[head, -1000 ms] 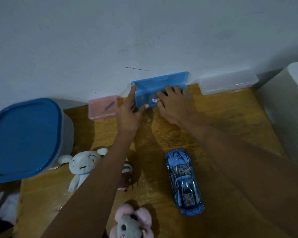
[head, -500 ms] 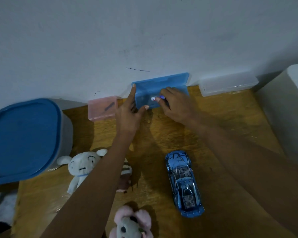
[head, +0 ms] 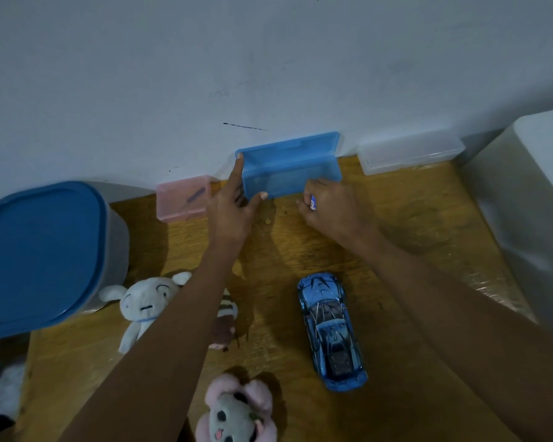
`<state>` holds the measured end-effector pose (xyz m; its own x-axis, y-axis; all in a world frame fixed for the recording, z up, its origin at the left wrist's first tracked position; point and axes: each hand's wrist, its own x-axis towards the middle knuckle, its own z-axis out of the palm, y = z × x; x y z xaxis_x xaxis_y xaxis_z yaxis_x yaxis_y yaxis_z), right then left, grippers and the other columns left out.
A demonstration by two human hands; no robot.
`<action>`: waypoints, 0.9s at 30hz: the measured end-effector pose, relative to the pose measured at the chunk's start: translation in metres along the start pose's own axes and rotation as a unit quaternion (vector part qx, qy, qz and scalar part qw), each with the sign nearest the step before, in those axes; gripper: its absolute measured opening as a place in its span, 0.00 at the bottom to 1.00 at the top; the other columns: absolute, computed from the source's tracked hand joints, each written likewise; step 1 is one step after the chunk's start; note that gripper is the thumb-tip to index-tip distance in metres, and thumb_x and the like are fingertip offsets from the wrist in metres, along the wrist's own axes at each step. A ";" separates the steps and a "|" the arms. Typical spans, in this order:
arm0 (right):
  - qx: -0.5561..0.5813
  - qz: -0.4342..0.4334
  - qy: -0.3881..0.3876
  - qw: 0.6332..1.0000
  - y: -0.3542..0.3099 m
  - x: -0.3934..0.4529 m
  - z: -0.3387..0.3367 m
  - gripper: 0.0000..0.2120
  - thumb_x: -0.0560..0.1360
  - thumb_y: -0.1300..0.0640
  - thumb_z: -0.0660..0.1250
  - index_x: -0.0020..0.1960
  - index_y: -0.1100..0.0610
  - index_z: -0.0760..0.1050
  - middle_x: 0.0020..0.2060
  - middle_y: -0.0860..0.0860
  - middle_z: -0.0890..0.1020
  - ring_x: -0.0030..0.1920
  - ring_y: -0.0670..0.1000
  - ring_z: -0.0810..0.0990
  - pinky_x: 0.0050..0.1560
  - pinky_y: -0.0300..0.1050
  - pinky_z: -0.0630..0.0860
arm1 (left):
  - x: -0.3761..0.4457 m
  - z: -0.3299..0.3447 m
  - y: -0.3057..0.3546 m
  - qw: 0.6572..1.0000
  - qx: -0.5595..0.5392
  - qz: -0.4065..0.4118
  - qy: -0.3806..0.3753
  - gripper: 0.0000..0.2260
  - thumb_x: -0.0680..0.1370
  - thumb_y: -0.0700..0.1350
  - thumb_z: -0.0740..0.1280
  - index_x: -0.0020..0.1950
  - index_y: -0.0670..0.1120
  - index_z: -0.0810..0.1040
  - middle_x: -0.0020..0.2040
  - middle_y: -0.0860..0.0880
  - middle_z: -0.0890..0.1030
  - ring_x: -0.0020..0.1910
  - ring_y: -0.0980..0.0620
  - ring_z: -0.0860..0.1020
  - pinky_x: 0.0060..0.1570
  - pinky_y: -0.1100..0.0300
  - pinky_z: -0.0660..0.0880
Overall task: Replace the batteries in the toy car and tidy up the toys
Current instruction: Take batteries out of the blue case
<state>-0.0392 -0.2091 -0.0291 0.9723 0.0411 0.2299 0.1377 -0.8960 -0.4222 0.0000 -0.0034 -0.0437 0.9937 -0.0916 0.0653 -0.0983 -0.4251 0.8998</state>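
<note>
My right hand grips a small battery beside the open blue case while my left holds the case.

My left hand (head: 233,205) sits at the centre of the frame, forefinger straight up the left end of the blue case (head: 289,173) and thumb against its front edge, holding it with its lid tipped back against the wall (head: 268,59). My right hand (head: 329,208), just right of centre, is curled round a battery (head: 313,202), whose white-and-blue end shows between my fingers. The blue toy car (head: 331,330) lies on the wooden table (head: 412,224) lower right of centre, apart from both hands. A white plush (head: 144,304) lies at lower left, a pink-eared one (head: 237,409) at the bottom edge. A pink case (head: 182,199) stands left of the blue one, a clear case (head: 409,151) to its right, and a blue-lidded tub (head: 42,250) at far left.
</note>
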 end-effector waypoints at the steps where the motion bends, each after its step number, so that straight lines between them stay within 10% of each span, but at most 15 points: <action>1: -0.017 -0.013 -0.004 1.000 0.000 0.000 0.000 0.09 0.73 0.56 0.73 0.39 0.57 0.74 0.35 0.52 0.78 0.31 0.52 0.76 0.33 0.40 0.63 | 0.001 0.000 -0.002 1.000 0.003 0.002 0.001 0.38 0.76 0.44 0.75 0.81 0.53 0.59 0.68 0.45 0.79 0.66 0.52 0.79 0.65 0.44 0.77; 8: -0.114 -0.068 -0.030 0.991 0.001 -0.002 0.000 0.10 0.79 0.56 0.62 0.59 0.57 0.71 0.49 0.56 0.79 0.40 0.56 0.79 0.32 0.44 0.62 | 0.002 -0.001 -0.004 1.000 0.000 0.008 0.002 0.38 0.76 0.45 0.75 0.81 0.53 0.59 0.68 0.44 0.79 0.65 0.52 0.79 0.62 0.46 0.79; 27: -0.091 -0.108 0.066 0.988 0.020 -0.014 0.017 0.09 0.78 0.51 0.67 0.50 0.55 0.82 0.48 0.53 0.81 0.49 0.55 0.78 0.49 0.49 0.69 | 0.005 0.000 -0.009 0.999 0.029 0.022 0.009 0.38 0.76 0.51 0.74 0.81 0.58 0.57 0.64 0.47 0.82 0.63 0.54 0.81 0.66 0.42 0.76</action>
<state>-0.0468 -0.2196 -0.0555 0.8893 0.1923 0.4150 0.2909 -0.9379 -0.1888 0.0059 -0.0005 -0.0515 0.9892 -0.0944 0.1123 -0.1438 -0.4731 0.8692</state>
